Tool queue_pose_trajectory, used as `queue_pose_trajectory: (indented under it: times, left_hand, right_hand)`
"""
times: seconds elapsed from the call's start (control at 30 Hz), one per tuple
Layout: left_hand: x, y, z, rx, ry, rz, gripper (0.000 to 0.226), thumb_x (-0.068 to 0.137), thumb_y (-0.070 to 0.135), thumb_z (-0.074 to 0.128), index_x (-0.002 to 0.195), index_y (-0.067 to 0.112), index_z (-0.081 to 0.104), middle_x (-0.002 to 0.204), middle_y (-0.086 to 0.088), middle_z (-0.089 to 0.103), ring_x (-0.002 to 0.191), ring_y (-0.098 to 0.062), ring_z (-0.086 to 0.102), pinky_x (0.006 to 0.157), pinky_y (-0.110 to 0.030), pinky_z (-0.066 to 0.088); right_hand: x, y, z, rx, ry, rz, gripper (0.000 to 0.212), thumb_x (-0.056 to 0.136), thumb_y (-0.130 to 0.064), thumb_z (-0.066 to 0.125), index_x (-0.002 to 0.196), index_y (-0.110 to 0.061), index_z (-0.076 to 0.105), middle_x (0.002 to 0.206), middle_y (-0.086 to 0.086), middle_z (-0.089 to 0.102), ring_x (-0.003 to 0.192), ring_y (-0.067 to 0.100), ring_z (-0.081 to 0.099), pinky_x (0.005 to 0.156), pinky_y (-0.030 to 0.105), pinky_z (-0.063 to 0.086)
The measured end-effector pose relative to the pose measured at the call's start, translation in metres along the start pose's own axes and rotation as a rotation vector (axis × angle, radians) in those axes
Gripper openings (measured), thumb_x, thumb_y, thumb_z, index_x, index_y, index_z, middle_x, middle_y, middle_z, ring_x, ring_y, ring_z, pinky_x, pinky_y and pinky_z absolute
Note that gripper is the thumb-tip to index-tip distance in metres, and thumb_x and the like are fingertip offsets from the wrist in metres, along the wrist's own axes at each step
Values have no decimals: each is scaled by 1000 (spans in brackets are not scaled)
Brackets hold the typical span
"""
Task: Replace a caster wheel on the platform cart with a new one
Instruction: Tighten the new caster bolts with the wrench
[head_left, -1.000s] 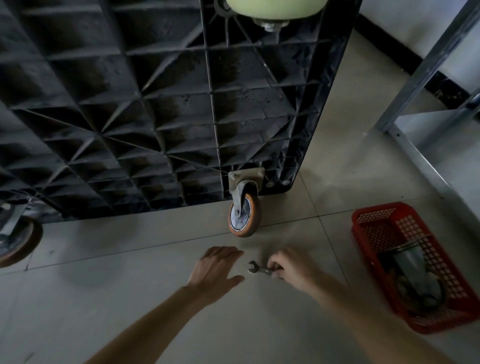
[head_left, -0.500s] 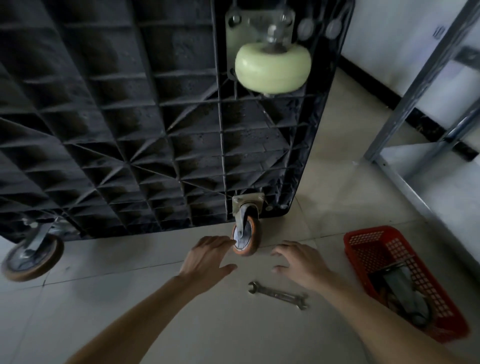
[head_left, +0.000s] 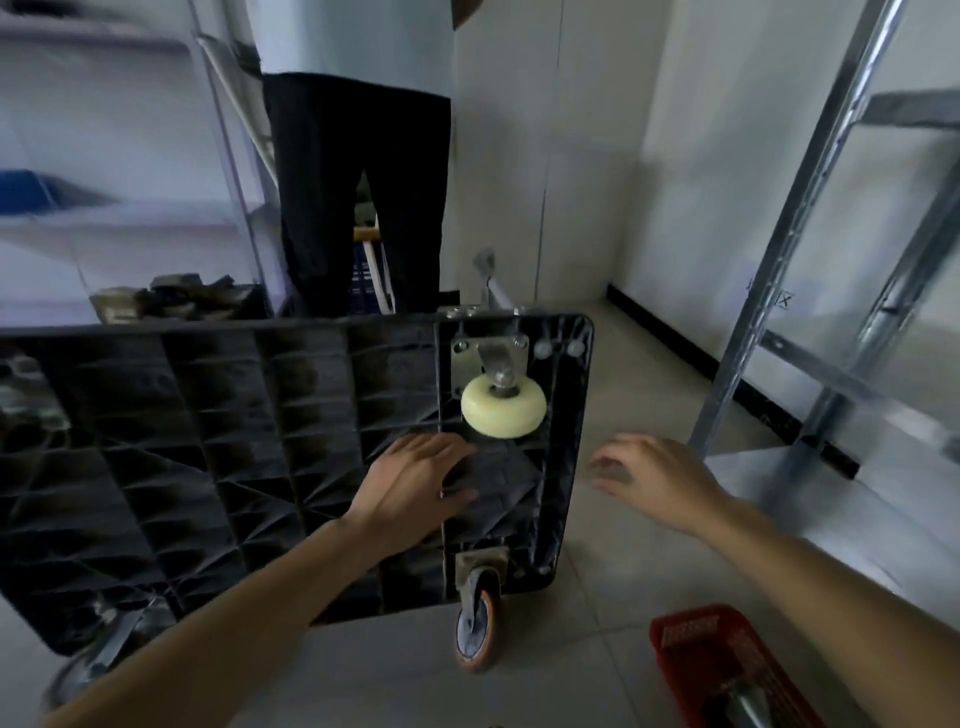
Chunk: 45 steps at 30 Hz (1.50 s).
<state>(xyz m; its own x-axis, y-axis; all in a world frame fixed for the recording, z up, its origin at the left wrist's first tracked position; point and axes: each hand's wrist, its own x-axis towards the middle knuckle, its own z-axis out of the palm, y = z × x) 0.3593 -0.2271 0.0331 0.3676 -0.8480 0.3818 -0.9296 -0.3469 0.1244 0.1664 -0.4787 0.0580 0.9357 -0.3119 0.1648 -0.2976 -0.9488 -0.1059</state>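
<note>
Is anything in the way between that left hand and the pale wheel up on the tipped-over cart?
Nothing visible. The left hand lies open against the cart's ribbed underside, just below the cream caster wheel, with only a small bare gap between fingertips and wheel. The right hand hovers off to the side.

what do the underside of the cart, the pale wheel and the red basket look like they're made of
Cart underside: likely moulded black plastic, matte, judging by its ribbed triangular webbing. Pale wheel: smooth cream plastic or nylon, perhaps polyurethane, slightly glossy; its bracket looks like plated steel with bolt heads. Red basket: red plastic, shown by its fine perforated lattice wall.
</note>
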Motion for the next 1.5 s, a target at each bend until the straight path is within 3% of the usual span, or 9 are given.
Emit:
queue_pose_trajectory:
  times: [0.1, 0.23, 0.33, 0.5, 0.77, 0.9, 1.13, 1.27, 1.5]
  left_hand:
    - [23, 1, -39, 18, 111, 15, 38, 90, 50, 66, 122, 29, 66, 128, 12, 64, 122, -13, 57, 106, -30, 39]
    - [50, 0, -80, 72, 208, 9, 25, 88, 49, 68, 102, 28, 68, 105, 13, 66, 101, -13, 62, 91, -29, 45]
    - [70, -3, -101, 82, 248, -18, 28, 89, 47, 69, 108, 25, 68, 111, 11, 66, 104, -14, 61, 92, -29, 42]
    - [93, -24, -108, 84, 257, -102, 48, 89, 55, 64, 128, 27, 61, 125, 10, 63, 118, -13, 57, 99, -32, 42]
    - [131, -69, -98, 94, 135, -100, 82, 83, 68, 64, 150, 27, 41, 149, 7, 49, 134, -18, 46, 108, -34, 37]
    - [143, -92, -84, 85, 48, -96, 90, 76, 77, 64, 148, 27, 41, 140, 6, 57, 125, -20, 55, 101, -36, 43]
    - [148, -96, -69, 142, 83, -7, 73, 77, 75, 63, 133, 30, 52, 125, 9, 64, 111, -19, 62, 94, -35, 42]
    - [146, -98, -64, 173, 101, 2, 61, 79, 75, 62, 120, 30, 55, 110, 10, 67, 99, -18, 64, 90, -34, 41]
    - [147, -90, -61, 179, 121, -37, 55, 79, 70, 62, 115, 28, 56, 107, 9, 67, 99, -18, 64, 89, -35, 41]
  right_hand:
    - [17, -4, -46, -36, 124, -51, 22, 93, -49, 65, 107, -34, 71, 103, -18, 65, 88, 7, 62, 68, 31, 51]
    - [42, -20, -95, -32, 251, -131, 18, 91, -50, 67, 103, -37, 72, 100, -21, 65, 83, 2, 60, 62, 25, 48]
    - [62, -37, -116, -8, 302, -180, 20, 90, -51, 68, 105, -37, 71, 100, -20, 65, 83, 4, 60, 60, 23, 46]
    - [103, -75, -123, -38, 300, -250, 26, 92, -52, 65, 114, -37, 69, 107, -20, 64, 85, 0, 50, 54, 14, 23]
    - [154, -92, -114, -106, 253, -134, 46, 88, -55, 68, 130, -38, 59, 120, -18, 60, 91, 5, 51, 57, 21, 31]
    - [169, -90, -105, -93, 194, -70, 52, 87, -55, 70, 134, -37, 57, 126, -17, 59, 105, 9, 56, 66, 25, 36]
    - [184, -107, -93, -45, 163, -109, 53, 88, -52, 69, 137, -36, 56, 134, -17, 56, 120, 6, 52, 85, 22, 30]
    - [194, -113, -91, -54, 158, -158, 43, 91, -50, 67, 131, -36, 62, 130, -18, 60, 118, 6, 54, 83, 24, 33]
    - [195, -108, -86, -60, 135, -192, 32, 93, -45, 66, 123, -34, 68, 122, -19, 62, 115, 4, 53, 78, 23, 31]
